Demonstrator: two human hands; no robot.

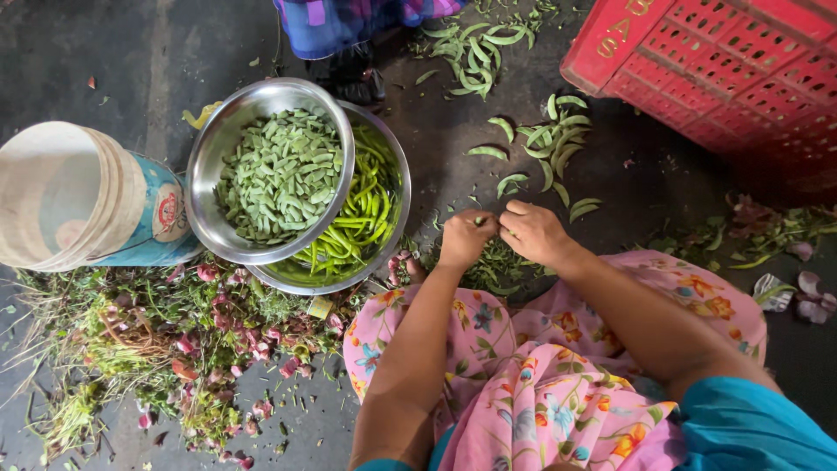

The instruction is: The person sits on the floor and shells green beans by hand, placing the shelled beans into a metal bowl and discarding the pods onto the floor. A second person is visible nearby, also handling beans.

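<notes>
- Pink flowered cloth (pixel 532 384) covers the person's lap at the near edge of the floor (pixel 131 52), with both bare forearms reaching forward over it.
- The left hand (pixel 465 239) has its fingers curled together, pinched on a small green bean (pixel 479 221) at the fingertips.
- The right hand (pixel 534 232) meets it, fingers bent and closed onto the same bean from the other side; the two hands touch.
- Just under the hands lies a low heap of green trimmings (pixel 493 262) on the floor.
- To the left, a litter of stalks and pink petals (pixel 174 340) spreads toward the near left corner.
- Beyond that, a steel bowl (pixel 228 139) of cut pale-green pieces sits tilted in a second bowl (pixel 397 205) holding long green chillies (pixel 362 214).
- A pale bucket (pixel 78 201) lies on its side, touching the upper bowl's left side.
- Whole pods (pixel 549 144) lie scattered just beyond the hands, more pods (pixel 475 48) farther off.
- A red crate (pixel 724 61) fills the far right corner.
- At the far edge, another person's checked cloth (pixel 349 22) shows.
</notes>
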